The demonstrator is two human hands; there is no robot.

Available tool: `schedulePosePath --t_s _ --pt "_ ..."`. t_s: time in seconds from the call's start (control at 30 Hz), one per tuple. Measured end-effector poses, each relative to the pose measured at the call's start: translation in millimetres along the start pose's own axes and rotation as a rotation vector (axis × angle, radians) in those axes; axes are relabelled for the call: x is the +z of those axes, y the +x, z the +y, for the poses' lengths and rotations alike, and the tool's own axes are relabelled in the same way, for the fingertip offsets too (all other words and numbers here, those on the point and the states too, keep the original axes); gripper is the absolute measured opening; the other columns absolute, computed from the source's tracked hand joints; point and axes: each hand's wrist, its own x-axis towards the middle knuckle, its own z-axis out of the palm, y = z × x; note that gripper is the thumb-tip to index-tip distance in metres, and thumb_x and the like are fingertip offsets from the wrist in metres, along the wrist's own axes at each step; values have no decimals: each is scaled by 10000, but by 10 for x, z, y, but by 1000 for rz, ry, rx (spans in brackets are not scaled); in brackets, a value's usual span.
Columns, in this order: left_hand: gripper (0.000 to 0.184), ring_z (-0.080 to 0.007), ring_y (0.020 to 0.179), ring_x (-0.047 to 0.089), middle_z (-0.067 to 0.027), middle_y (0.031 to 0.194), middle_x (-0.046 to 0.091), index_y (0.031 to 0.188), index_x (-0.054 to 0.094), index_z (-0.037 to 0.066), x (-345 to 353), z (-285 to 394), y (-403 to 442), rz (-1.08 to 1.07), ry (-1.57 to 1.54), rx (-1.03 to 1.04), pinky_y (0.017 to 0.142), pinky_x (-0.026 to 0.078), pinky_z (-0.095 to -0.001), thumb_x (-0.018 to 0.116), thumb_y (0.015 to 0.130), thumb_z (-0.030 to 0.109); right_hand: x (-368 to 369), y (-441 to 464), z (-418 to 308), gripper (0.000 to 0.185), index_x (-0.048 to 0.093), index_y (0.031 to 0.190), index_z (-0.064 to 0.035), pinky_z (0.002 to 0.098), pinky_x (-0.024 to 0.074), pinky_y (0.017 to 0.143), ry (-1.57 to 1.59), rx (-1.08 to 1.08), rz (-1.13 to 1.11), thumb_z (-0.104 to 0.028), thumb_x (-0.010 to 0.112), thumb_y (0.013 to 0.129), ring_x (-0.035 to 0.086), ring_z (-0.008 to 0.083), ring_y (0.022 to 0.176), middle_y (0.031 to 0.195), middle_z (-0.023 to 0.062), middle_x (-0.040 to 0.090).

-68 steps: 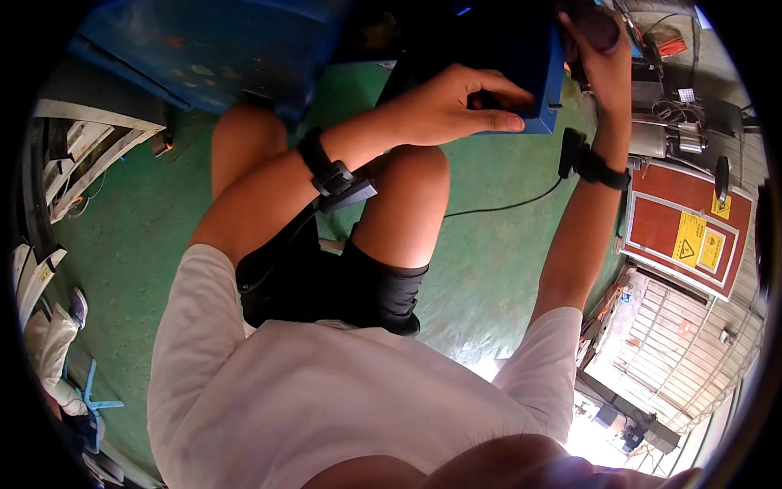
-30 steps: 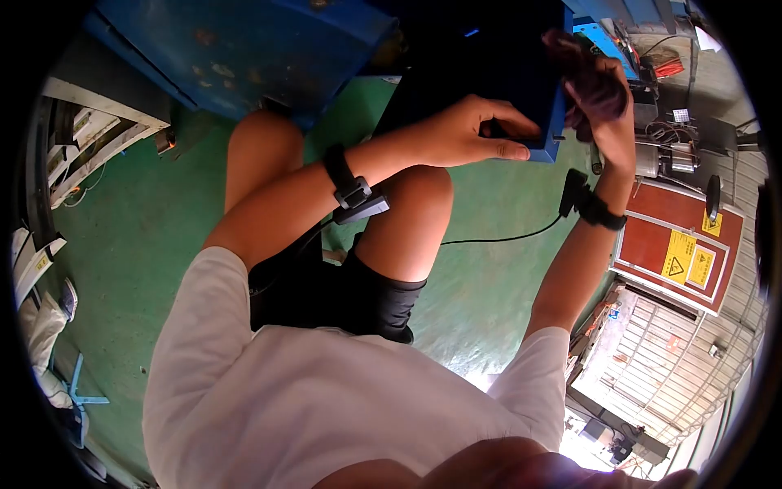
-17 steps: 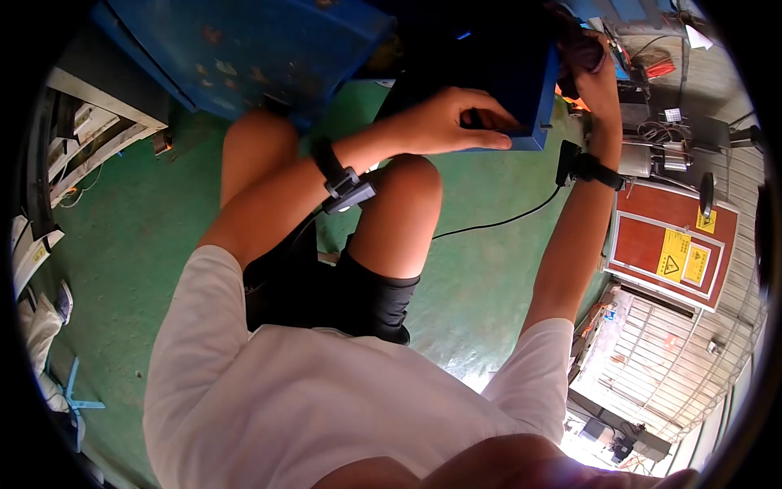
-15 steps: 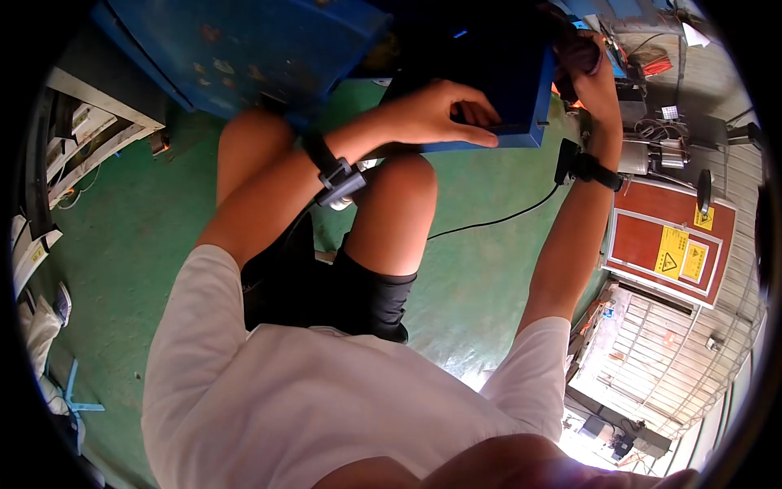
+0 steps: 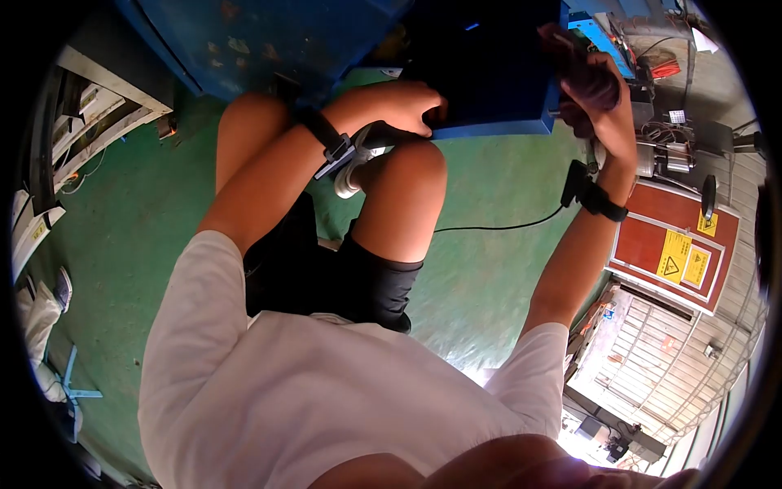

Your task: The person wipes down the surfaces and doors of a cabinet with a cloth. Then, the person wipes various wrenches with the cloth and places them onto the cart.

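Note:
A blue metal box (image 5: pixel 497 129), open and drawer-like with a dark inside, is in front of my knees. My left hand (image 5: pixel 411 106) is at the left part of its near edge, fingers curled round the rim. Beyond the right side of the box, my right hand (image 5: pixel 611 110) is closed on a dark reddish rag (image 5: pixel 599 85), which bunches out of the fingers. Part of the rag reaches over the box's right wall. Shadow hides most of the inside, where a small blue glint shows.
A worn blue metal cabinet (image 5: pixel 261 41) stands at upper left, close to my left knee. A black cable (image 5: pixel 505 226) runs from my right wrist strap across to my leg. Metal frames (image 5: pixel 98 122) stand far left; a red-brown door (image 5: pixel 652 236) with yellow warning signs is at right.
My left hand has slid left along the near edge, away from the corner, and its fingers have curled in. My right hand and the rag have shifted slightly right and down.

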Motion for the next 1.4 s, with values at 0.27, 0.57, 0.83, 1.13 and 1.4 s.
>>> schedulePosePath --t_s 0.27,0.57,0.83,1.13,1.4 --pt "425 -389 974 656 -222 998 676 1013 665 -24 -101 220 -28 -53 248 -192 827 531 -472 819 782 298 -57 285 314 355 571 1071 -24 252 474 845 -65 -83 121 -76 812 817 578 107 902 970 25 624" --pt "475 -403 931 640 -240 916 653 885 636 -56 -175 16 -89 13 321 -102 753 521 -489 817 783 371 52 472 472 367 572 1101 -17 269 513 760 -162 -186 255 -91 800 823 651 134 808 939 50 660" --pt "478 -399 872 642 -224 856 647 854 617 -57 -195 136 -118 -26 294 -181 721 511 -480 816 791 373 193 86 -2 364 563 1059 -25 247 467 833 -15 -74 125 -75 818 804 567 107 877 955 17 613" --pt "420 -389 804 650 -212 807 650 931 668 -18 -89 3 -38 13 344 -108 721 517 -476 798 800 360 174 243 394 365 565 1095 -40 263 483 835 87 -140 245 -82 803 821 587 117 890 976 27 628" --pt "339 -365 735 685 -180 743 675 790 700 65 186 207 -208 263 528 -138 675 530 -479 729 834 400 317 217 255 332 543 1102 -46 342 521 769 241 65 328 22 613 784 648 182 861 851 47 637"
